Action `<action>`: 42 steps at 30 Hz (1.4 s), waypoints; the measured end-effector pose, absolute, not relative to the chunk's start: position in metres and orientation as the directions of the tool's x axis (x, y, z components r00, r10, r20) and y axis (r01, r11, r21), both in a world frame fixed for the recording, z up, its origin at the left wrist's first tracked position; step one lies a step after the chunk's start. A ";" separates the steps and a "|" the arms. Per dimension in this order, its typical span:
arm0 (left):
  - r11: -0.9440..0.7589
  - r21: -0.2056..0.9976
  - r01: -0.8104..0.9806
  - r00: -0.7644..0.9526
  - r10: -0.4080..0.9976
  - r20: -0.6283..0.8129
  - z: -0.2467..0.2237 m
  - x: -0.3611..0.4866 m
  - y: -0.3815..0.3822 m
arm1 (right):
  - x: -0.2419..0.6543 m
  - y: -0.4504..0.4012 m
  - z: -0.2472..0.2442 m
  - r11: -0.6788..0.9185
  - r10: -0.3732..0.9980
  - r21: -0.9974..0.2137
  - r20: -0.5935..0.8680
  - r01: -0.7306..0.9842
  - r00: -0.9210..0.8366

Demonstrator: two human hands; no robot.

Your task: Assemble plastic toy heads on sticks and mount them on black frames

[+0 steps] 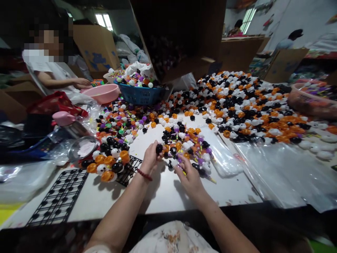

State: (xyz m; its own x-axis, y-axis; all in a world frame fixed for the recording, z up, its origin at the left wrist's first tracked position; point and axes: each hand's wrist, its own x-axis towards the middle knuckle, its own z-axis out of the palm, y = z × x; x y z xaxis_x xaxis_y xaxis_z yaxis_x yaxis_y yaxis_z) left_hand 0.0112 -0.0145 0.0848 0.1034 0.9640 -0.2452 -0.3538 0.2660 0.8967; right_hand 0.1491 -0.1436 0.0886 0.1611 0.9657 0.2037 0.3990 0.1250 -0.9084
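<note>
My left hand (151,157), with a dark red bead bracelet (144,174) at the wrist, is closed on a small black piece (159,148). To its right, my right hand (189,175) reaches to the near edge of a pile of orange, black, white and purple pieces (187,144). Its fingertips are beside a white piece (172,163); whether they grip anything is hard to tell. On the left, a cluster of orange, black and white pieces (106,160) rests partly over a black grid rack (129,172).
Behind stand a blue basket (142,94) and a pink basin (102,93). A large heap of pieces (244,102) covers the back right. Clear plastic bags (279,172) lie at right. A second black grid (58,196) lies front left. A person (52,70) works at the far left.
</note>
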 end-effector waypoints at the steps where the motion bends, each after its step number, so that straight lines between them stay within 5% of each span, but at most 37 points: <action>1: 0.284 0.888 -0.361 0.131 0.958 -0.253 0.086 0.013 -0.027 | 0.146 -0.144 0.088 0.132 0.964 -0.915 0.209 0.382 0.166; 5: 0.322 0.881 -0.348 0.206 0.943 -0.263 0.086 0.020 -0.064 | 0.141 -0.147 0.085 0.144 0.963 -0.928 0.212 0.344 0.170; 14: 0.266 0.905 -0.331 0.189 0.959 -0.212 0.083 0.026 -0.099 | 0.151 -0.162 0.091 0.193 0.958 -0.795 0.279 0.575 0.064; 23: -0.005 0.991 0.131 0.030 1.000 0.001 0.082 0.012 -0.122 | 0.148 -0.175 0.098 0.143 0.983 -0.895 0.179 0.422 0.046; 31: 0.054 0.972 0.229 -0.065 0.997 -0.040 0.071 0.011 -0.150 | 0.124 -0.192 0.085 0.172 0.975 -0.884 0.215 0.435 0.050; 34: 0.165 0.971 0.175 -0.098 0.984 -0.150 0.062 0.008 -0.159 | 0.116 -0.194 0.076 0.211 0.965 -0.807 0.262 0.551 0.015; 38: 0.382 0.920 -0.092 0.044 0.924 -0.379 0.054 -0.002 -0.158 | 0.119 -0.186 0.069 0.169 0.986 -0.820 0.138 0.548 -0.097; 42: 0.205 0.978 0.044 -0.039 0.978 -0.203 0.053 -0.024 -0.158 | 0.117 -0.183 0.059 0.279 0.960 -0.669 0.177 0.689 -0.217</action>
State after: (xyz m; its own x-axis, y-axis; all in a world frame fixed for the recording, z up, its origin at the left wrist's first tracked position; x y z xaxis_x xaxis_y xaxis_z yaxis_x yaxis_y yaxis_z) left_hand -0.0237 -0.1583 0.0527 -0.0390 0.9783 -0.2033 0.0444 0.2050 0.9778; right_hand 0.1174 -0.1834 0.0592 -0.2169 0.9600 0.1772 0.6891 0.2791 -0.6688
